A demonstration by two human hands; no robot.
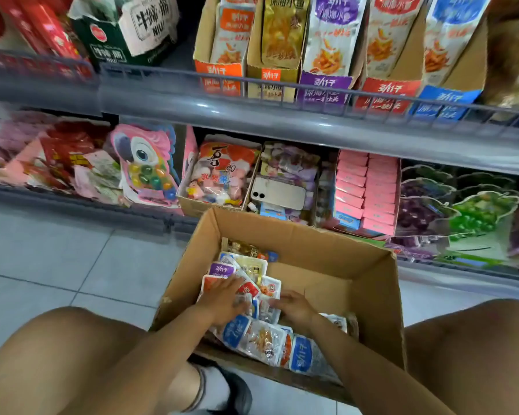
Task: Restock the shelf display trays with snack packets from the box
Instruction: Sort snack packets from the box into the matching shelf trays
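Grey floor tiles (57,250) run up to a two-tier shop shelf (252,115), and the person crouches before it with both hands down in an open cardboard box (372,295). Their left hand (225,298) lies with fingers spread fairly flat on the heap of snack packets (264,339), covering a red-labelled one. The right hand (292,307) sits just beside it, fingers bent over the pile, though blur hides whether it has actually pinched a packet. The packets fill the left half of the box, with blue, purple, red and gold labels mixed; the right half shows bare cardboard. Beyond the box a phone (277,193) rests on stock on the lower tier. On the upper tier stand the colour-coded display trays (324,85), orange through blue, with packets upright inside. This looks like the sorting-and-gathering step. The next move calls for collecting packets of one colour, lifting them clear of the box wall and sliding them upright into the matching tray.
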